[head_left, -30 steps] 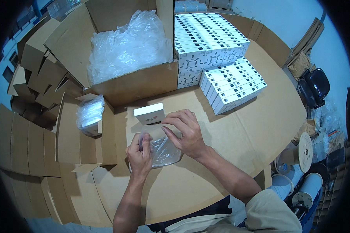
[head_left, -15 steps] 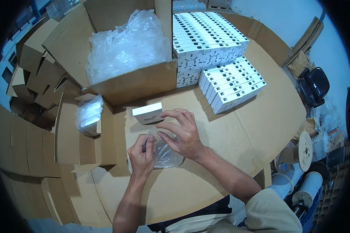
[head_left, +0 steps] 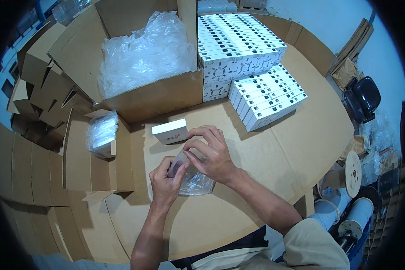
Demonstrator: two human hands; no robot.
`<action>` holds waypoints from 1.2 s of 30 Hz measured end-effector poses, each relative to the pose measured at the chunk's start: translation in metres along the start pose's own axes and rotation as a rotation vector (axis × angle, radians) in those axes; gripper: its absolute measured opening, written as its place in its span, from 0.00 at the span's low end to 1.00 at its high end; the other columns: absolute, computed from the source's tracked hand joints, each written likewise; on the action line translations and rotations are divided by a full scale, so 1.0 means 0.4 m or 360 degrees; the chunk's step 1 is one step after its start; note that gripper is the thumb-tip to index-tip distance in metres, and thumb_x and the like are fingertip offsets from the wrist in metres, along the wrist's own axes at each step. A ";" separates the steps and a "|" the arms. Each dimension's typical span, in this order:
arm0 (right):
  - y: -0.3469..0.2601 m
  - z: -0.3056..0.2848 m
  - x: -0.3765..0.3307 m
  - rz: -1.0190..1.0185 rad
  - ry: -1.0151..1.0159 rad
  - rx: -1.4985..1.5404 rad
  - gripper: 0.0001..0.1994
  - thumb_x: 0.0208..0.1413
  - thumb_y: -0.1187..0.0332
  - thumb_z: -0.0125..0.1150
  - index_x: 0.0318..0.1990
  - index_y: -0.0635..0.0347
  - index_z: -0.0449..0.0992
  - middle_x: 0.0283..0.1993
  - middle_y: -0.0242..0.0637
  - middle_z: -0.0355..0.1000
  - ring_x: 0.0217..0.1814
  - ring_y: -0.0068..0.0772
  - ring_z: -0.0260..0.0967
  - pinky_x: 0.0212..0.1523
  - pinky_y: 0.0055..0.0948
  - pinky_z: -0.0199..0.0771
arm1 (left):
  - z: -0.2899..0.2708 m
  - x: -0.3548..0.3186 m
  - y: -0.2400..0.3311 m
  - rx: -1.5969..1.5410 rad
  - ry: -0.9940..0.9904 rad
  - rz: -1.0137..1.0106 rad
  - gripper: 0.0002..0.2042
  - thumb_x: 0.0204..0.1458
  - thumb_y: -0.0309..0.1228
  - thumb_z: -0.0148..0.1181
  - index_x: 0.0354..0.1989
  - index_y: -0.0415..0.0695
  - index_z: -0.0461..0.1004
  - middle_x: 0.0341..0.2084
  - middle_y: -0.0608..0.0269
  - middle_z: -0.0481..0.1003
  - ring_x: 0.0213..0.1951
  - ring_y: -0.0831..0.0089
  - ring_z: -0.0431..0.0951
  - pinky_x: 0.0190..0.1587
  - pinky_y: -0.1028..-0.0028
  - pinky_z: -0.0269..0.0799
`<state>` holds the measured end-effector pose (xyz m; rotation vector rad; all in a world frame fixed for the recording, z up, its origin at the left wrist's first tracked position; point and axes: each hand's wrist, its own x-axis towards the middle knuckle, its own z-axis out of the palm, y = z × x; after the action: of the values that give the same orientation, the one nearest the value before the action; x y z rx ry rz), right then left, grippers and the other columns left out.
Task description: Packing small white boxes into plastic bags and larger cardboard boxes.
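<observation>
My left hand [head_left: 165, 182] grips a clear plastic bag [head_left: 196, 183], with the thumb pressed along its upper part. The bag's lower part spreads crinkled over the cardboard surface below my hands. My right hand [head_left: 215, 155] pinches the raised edge of the bag between thumb and fingers, just right of the left hand. A small white box [head_left: 170, 131] stands just beyond my hands, close to the right fingertips but apart from the bag. Between my hands the bag looks greyish, and the fingers partly cover its edge.
Behind stands a big cardboard box [head_left: 162, 96] heaped with clear plastic bags [head_left: 146, 51]. White patterned boxes [head_left: 238, 54] are stacked at the back right. An open carton [head_left: 125, 166] at the left holds plastic-wrapped boxes [head_left: 102, 132]. Spools [head_left: 353, 173] stand at the far right.
My right thumb and fingers have closed on the bag's edge. The bag's upper part is now lifted and stretched between both hands. The white box has stayed put.
</observation>
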<state>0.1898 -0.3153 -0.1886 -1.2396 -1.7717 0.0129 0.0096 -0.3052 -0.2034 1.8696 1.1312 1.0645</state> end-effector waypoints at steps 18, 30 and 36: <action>0.004 -0.016 0.000 -0.0159 -0.0133 0.0090 0.10 0.42 0.72 0.70 0.33 0.58 0.74 0.38 0.36 0.71 0.47 0.40 0.68 0.48 0.40 0.65 | 0.002 0.003 -0.007 0.0050 -0.0001 -0.0103 0.17 0.46 0.27 0.75 0.41 0.39 0.74 0.28 0.54 0.82 0.33 0.69 0.85 0.36 0.70 0.79; 0.007 -0.020 0.019 -0.0064 -0.0447 0.0328 0.09 0.51 0.70 0.69 0.39 0.60 0.77 0.35 0.36 0.77 0.38 0.37 0.75 0.47 0.35 0.70 | -0.001 0.008 -0.023 0.0087 0.0020 -0.0169 0.18 0.44 0.29 0.76 0.40 0.39 0.73 0.30 0.52 0.82 0.34 0.62 0.86 0.37 0.67 0.80; -0.026 -0.043 0.059 0.0196 -0.0784 0.0473 0.08 0.58 0.69 0.65 0.43 0.59 0.76 0.38 0.42 0.78 0.40 0.48 0.76 0.49 0.44 0.74 | -0.026 0.018 0.023 -0.0073 -0.0206 -0.0214 0.25 0.41 0.32 0.79 0.47 0.38 0.74 0.37 0.50 0.82 0.41 0.64 0.85 0.44 0.64 0.79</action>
<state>0.1931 -0.3110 -0.1580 -1.1871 -2.0084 0.6797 0.0056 -0.3007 -0.1890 1.7728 1.1308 0.8748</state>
